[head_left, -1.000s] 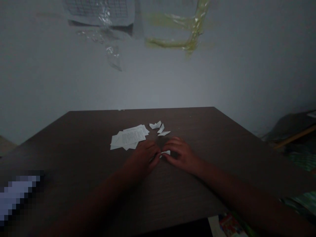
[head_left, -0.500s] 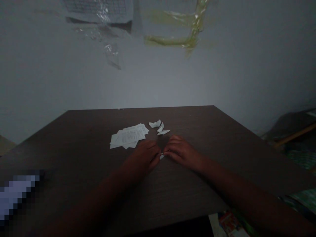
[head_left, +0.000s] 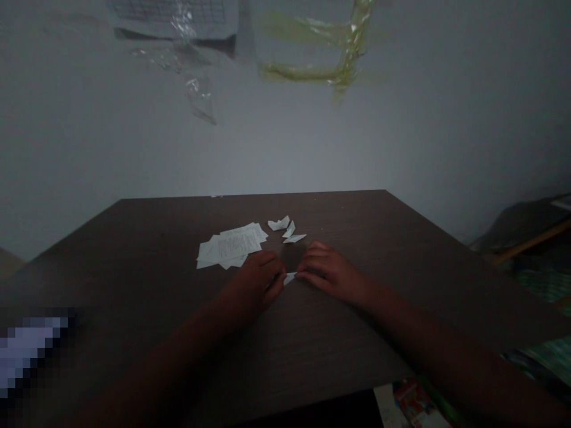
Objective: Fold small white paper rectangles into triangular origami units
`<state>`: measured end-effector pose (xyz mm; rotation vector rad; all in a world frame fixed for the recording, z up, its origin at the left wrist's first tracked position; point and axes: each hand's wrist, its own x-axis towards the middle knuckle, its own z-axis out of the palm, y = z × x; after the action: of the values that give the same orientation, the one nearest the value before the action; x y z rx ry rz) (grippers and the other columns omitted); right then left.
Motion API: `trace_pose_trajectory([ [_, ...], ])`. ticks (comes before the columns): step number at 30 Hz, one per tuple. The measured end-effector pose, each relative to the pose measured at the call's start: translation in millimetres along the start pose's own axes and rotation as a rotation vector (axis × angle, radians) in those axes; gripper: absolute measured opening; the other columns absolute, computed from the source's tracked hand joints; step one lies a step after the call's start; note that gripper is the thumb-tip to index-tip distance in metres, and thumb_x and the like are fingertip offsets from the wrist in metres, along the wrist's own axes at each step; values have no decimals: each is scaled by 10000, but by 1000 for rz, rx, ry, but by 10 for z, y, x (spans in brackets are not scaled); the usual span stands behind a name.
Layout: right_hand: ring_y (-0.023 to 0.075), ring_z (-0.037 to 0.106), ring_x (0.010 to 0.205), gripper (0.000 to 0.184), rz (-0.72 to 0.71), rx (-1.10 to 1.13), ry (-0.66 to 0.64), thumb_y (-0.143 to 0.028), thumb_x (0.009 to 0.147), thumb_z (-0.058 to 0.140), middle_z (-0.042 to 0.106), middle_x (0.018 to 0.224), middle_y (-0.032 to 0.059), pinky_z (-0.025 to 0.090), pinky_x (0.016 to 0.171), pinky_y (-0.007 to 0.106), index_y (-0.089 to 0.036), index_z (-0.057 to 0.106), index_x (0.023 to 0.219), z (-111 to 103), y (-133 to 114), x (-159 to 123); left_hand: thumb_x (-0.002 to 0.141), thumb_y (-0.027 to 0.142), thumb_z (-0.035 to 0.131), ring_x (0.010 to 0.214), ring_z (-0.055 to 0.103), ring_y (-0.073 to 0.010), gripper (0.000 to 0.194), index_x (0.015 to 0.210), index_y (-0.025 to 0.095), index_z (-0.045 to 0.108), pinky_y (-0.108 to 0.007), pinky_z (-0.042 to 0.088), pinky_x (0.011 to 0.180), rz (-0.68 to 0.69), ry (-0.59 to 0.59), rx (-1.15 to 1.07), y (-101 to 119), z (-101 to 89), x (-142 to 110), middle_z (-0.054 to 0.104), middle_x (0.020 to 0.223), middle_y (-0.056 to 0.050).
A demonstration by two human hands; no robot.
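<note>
Largest first. Dark wood-grain table: its far edge lies along the wall. Both bare hands are above its middle, forearms converging from the near side.

Left hand: fingers curled, thumb and forefinger closed in a pinch at the left end of the work. Right hand: fingers bent together, tips closed on the right end. Little or no opening shows at either pinch; exact finger contact is too dim to tell.

Overlapping printed paper slips lie flat beyond the left hand. Small folded paper shapes lie just beyond the gap between the hands: one with upturned points, one slanted, one low and slim.

Smallest: the white paper piece, between the two sets of fingertips, close to the tabletop.

Judgement on handling: for paper this small, light, even pressure from both sides seems best, layers aligned before any crease is pressed; an uneven pull could skew or tear it.

Orientation: its upper edge runs roughly left to right, hand to hand; the visible part narrows toward the near left. Long axis probably crosswise, but fingers hide both ends, so not certain.
</note>
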<state>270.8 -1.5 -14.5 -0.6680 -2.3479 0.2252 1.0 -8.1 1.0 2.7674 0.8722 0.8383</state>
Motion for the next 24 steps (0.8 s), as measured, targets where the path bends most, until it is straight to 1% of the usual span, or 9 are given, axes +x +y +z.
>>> trace_pose_trajectory([
  [5,253,723,940,223,-43,14,30,-271,1196,613,800,952,52,587,923,445,-238,753,1027,46,-2,13,1028,90,610,897,698,-233,183,926,232,664,-393,623,892,13,-5,14,21,-2,-5,710,927,-36],
  [8,251,712,914,245,-66,-1,48,-266,1196,590,778,915,50,578,894,433,-233,736,1003,88,-16,12,1006,92,652,948,724,-256,159,951,238,682,-416,623,919,18,21,21,39,29,-17,744,969,-51],
  [10,250,709,916,228,-71,-18,60,-267,1185,601,772,911,48,578,903,435,-235,726,998,112,-34,7,1022,106,670,996,739,-265,131,993,231,700,-429,624,949,23,29,31,60,50,-21,762,1010,-57],
  [12,251,710,927,193,-64,-40,76,-264,1168,622,772,919,47,580,911,441,-241,720,1004,131,-51,-1,1065,125,662,1016,742,-264,114,1015,217,706,-427,625,960,23,14,49,86,62,-20,766,1031,-59],
  [15,263,729,982,110,-43,-64,97,-244,1148,649,806,997,61,584,940,463,-242,733,1077,151,-58,-15,1121,141,616,1001,740,-258,158,1012,205,710,-416,629,955,23,0,67,109,65,-14,762,1023,-59],
  [18,266,739,1007,102,-42,-79,83,-248,1157,659,827,1043,67,581,951,470,-245,751,1113,151,-31,-22,1138,155,600,986,741,-267,188,1011,204,730,-429,629,956,26,15,77,86,65,-12,765,1003,-63],
  [24,264,715,967,205,-11,-92,66,-327,1180,685,801,939,50,553,901,446,-240,757,1009,98,37,-9,1092,126,657,939,739,-259,158,971,197,730,-416,621,907,-17,-16,48,-28,28,9,749,952,-57],
])
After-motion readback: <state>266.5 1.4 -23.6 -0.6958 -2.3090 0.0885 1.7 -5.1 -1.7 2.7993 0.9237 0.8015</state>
